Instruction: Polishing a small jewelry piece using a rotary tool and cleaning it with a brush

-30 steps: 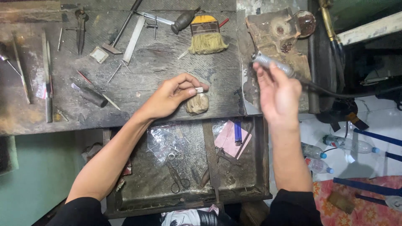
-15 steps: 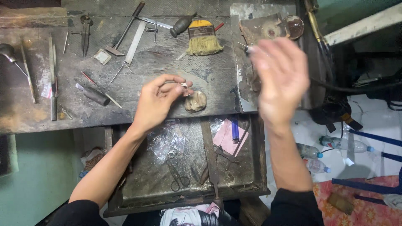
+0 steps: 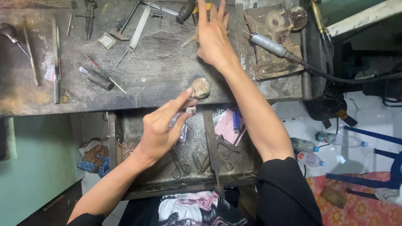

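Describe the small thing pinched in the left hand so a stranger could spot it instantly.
Start at the dark workbench, then drop to its front edge above the open drawer. There the left hand pinches a small silvery ring, just below a tan lump; it alone is metallic, round and held.

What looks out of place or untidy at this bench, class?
Plastic bottles lie tipped on the floor right of the bench. The rotary handpiece rests askew across a worn block. Tools lie scattered over the scorched benchtop.

Clear plastic bags (image 3: 180,129), pink packet (image 3: 226,125) in open drawer (image 3: 125,125).
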